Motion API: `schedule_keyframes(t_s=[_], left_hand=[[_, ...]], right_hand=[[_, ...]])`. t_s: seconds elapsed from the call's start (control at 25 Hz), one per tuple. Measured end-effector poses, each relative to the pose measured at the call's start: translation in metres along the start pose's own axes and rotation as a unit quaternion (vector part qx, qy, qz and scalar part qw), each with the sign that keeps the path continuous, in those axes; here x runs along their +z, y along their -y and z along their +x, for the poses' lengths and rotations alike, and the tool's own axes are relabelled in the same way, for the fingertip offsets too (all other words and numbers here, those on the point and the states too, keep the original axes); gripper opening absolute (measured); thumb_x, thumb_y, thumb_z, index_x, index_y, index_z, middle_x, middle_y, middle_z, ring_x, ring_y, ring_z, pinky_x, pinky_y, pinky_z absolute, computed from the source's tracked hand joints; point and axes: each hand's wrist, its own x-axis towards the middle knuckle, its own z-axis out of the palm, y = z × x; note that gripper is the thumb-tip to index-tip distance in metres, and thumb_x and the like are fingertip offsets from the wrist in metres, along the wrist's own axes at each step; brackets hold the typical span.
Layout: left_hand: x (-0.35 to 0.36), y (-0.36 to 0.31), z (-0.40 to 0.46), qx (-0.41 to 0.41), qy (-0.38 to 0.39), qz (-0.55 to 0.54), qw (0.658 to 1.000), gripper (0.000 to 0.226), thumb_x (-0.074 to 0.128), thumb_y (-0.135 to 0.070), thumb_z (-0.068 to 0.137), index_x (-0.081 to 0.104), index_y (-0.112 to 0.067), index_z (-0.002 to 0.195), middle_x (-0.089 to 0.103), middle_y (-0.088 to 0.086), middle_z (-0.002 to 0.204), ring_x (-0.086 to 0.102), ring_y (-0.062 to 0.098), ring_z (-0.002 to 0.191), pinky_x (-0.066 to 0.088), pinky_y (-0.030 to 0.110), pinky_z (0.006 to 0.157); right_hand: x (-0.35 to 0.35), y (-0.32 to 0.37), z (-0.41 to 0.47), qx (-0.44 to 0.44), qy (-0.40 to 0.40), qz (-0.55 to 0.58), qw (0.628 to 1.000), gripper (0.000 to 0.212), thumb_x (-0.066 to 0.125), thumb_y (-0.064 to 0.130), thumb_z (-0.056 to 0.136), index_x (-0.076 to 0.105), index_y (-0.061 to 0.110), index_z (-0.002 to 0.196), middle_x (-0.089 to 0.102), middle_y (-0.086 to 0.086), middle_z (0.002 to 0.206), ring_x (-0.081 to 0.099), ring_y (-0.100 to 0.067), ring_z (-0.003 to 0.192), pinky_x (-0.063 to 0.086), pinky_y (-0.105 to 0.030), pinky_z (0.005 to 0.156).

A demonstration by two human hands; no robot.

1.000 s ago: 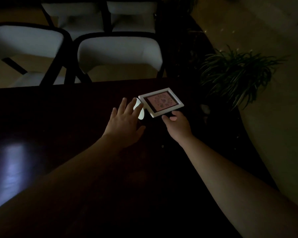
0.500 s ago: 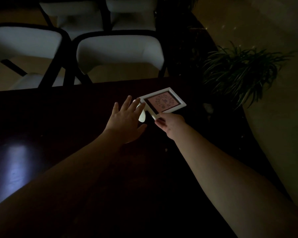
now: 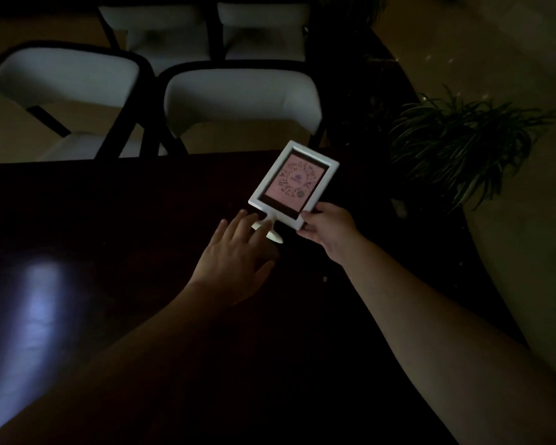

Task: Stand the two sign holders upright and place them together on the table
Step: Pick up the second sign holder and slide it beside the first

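Observation:
A white-framed sign holder (image 3: pixel 294 184) with a pink card bearing a round code stands tilted, nearly upright, on the dark table (image 3: pixel 109 220) near its far right edge. My right hand (image 3: pixel 326 229) pinches the frame's lower right corner. My left hand (image 3: pixel 235 255) lies flat with spread fingers, fingertips resting on the holder's white base (image 3: pixel 272 232). Only one sign holder is visible; the scene is very dim.
White-cushioned chairs (image 3: pixel 241 97) with dark frames stand behind the table's far edge. A leafy potted plant (image 3: pixel 456 142) sits on the floor to the right. A light reflection (image 3: pixel 39 303) shows on the tabletop at left.
The sign holder lay flat a second ago; my right hand has taken its lower corner and raised the frame up toward standing. My left hand stayed on the base.

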Motion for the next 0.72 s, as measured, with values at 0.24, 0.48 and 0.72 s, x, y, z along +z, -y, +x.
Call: schedule_keyframes(t_s=[0.24,0.48,0.72], left_hand=[[0.003,-0.002,-0.030,0.004,-0.004,-0.009,1.000,0.076,0.058,-0.051,0.086,0.025,-0.022,0.147,0.031,0.014,0.149,0.031,0.033,0.140,0.015,0.045,0.115],[0.011,-0.002,-0.053,0.001,0.001,0.017,1.000,0.073,0.052,-0.053,0.087,0.029,-0.018,0.147,0.039,0.016,0.143,0.037,0.033,0.134,0.025,0.047,0.114],[0.020,-0.005,-0.073,-0.007,0.030,0.000,1.000,0.072,0.048,-0.052,0.091,0.028,-0.017,0.150,0.037,0.013,0.147,0.032,0.028,0.138,0.020,0.046,0.119]], right_hand=[[0.016,0.002,-0.009,-0.053,-0.021,-0.072,0.996,0.025,0.062,-0.004,0.090,0.062,0.016,0.106,0.070,-0.013,0.106,0.071,-0.026,0.089,0.061,-0.035,0.069],[0.028,-0.008,-0.022,-0.106,-0.016,-0.118,0.987,0.036,0.064,-0.003,0.089,0.058,0.011,0.122,0.067,-0.009,0.101,0.070,-0.023,0.090,0.061,-0.032,0.069],[0.032,-0.020,-0.035,-0.159,0.013,-0.190,0.969,0.022,0.064,-0.001,0.089,0.063,0.013,0.106,0.070,-0.011,0.101,0.070,-0.023,0.093,0.060,-0.041,0.081]])
